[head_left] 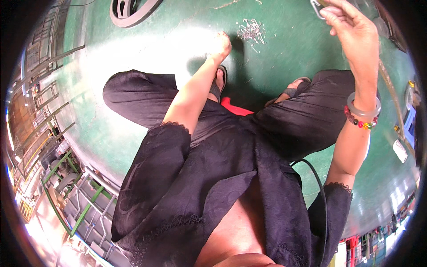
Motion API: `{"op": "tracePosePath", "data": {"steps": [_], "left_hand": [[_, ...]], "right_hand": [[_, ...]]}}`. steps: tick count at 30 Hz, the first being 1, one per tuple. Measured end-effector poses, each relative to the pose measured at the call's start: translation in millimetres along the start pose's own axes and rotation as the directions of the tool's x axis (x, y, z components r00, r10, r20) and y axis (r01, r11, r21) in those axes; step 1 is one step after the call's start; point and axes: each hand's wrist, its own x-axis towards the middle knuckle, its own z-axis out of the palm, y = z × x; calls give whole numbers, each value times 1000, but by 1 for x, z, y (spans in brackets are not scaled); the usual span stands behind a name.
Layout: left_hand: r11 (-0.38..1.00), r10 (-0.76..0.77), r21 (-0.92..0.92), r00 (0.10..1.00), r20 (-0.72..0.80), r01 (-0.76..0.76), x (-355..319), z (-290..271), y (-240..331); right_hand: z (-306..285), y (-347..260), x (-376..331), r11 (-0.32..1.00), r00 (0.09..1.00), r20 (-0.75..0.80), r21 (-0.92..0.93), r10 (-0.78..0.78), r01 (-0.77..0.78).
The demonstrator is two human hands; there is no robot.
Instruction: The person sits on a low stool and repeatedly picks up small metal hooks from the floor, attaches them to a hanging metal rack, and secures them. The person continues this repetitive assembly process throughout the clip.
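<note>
My left hand point(221, 46) is over the green floor, in front of my left foot. Its fingers are curled closed, and strong glare washes out whatever they may hold. Just to its right on the floor lies a loose pile of small bent metal pieces point(251, 32), thin and silvery. My right hand point(352, 24) is raised at the upper right, its fingers pinched together. At its fingertips shows a small silvery metal loop point(316, 9), partly cut off by the upper edge. A bangle point(377, 109) and a bead bracelet point(365, 125) circle the right wrist.
A grey wheel-like ring point(133, 18) lies on the floor at the upper left. Something red point(233, 108) shows beneath me between my legs. Metal racks point(89, 209) stand along the left. A black cable point(321, 196) runs by my right side. A blue object point(409, 129) sits far right.
</note>
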Motion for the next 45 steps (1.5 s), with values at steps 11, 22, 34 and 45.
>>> {"op": "tracePosePath", "data": {"steps": [11,22,34,45], "left_hand": [[-360,214,-910,931,-294,-205,-29,-305,69],[-463,128,-840,917,-378,-282,-39,-350,99],[-163,121,-862,857,-501,-481,-40,-369,102],[-209,273,-870,828,-490,-446,-25,-372,106]], "right_hand": [[8,13,28,832,991,108,541,77,-123],[25,-13,17,851,981,-148,491,-127,184],[-1,-7,49,807,992,-46,587,115,-66],[-9,-2,89,567,955,200,770,220,-292]]}}
